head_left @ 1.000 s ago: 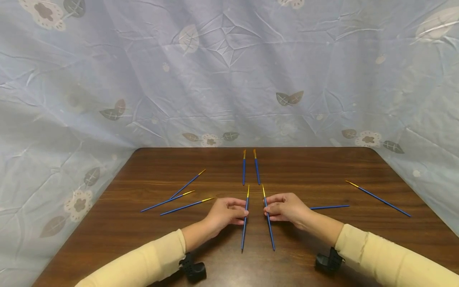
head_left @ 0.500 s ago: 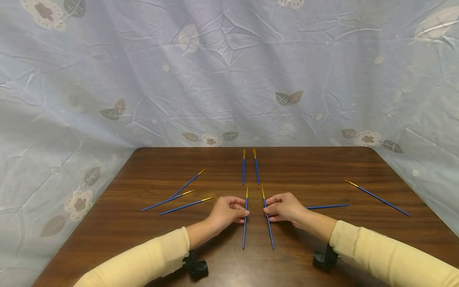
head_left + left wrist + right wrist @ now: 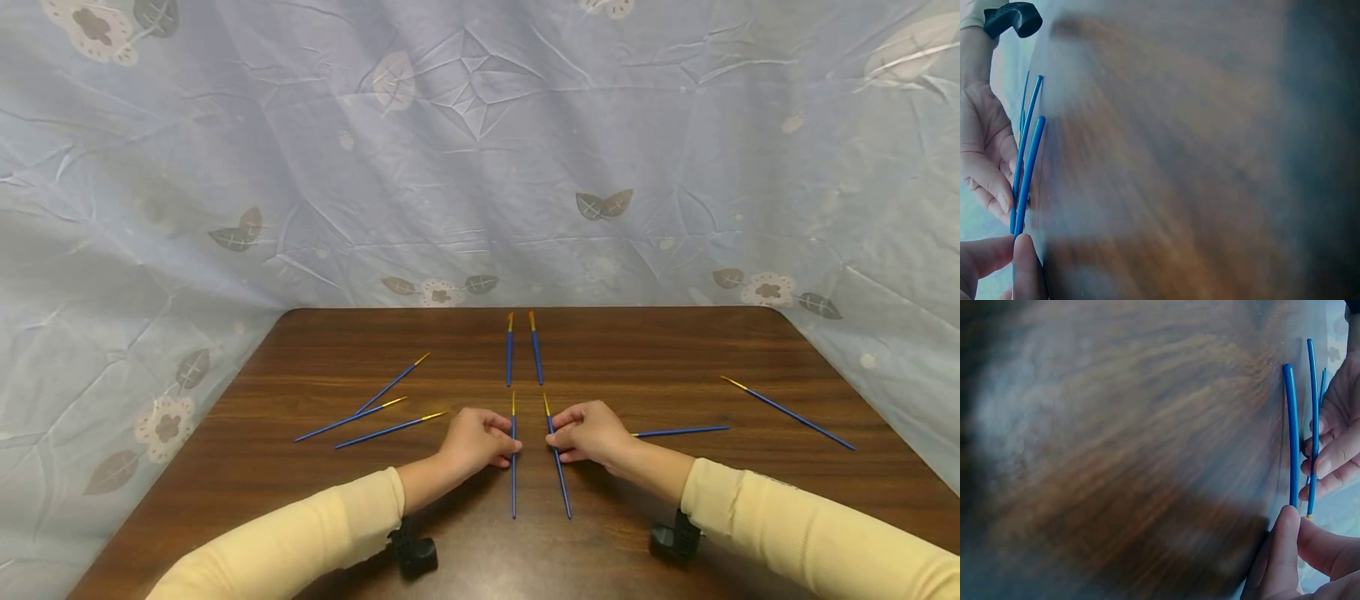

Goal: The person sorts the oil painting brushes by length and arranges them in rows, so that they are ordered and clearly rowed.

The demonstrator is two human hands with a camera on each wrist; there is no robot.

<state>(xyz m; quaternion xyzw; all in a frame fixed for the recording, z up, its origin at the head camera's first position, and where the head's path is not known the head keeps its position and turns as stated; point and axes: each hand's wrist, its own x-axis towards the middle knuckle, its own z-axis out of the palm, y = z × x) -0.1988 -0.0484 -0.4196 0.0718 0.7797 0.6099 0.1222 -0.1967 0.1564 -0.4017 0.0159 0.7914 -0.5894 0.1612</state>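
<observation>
Near the middle of the table, my left hand (image 3: 474, 440) pinches a thin blue paintbrush (image 3: 513, 487) between thumb and finger. The brush lies nearly straight away from me, its yellow end at the far side. Just to the right, my right hand (image 3: 591, 433) pinches a second blue paintbrush (image 3: 562, 483), which leans slightly, its far tip toward the left. A narrow gap separates the two brushes. In the left wrist view the left paintbrush (image 3: 1031, 169) rises from my fingertips; the right wrist view shows the right paintbrush (image 3: 1291, 437) likewise.
Two wider paintbrushes, one left (image 3: 509, 358) and one right (image 3: 537, 358), lie beyond the hands. Several thin brushes, including one (image 3: 382, 435), lie at left. At right are a slanted brush (image 3: 795, 412) and another (image 3: 686, 432) partly behind my right wrist. A patterned curtain (image 3: 480, 208) surrounds the wooden table (image 3: 637, 350).
The left brush has turned from a slight slant to almost straight. The right brush and hand have shifted slightly left. Both hands keep their grip, and the other brushes stay where they were.
</observation>
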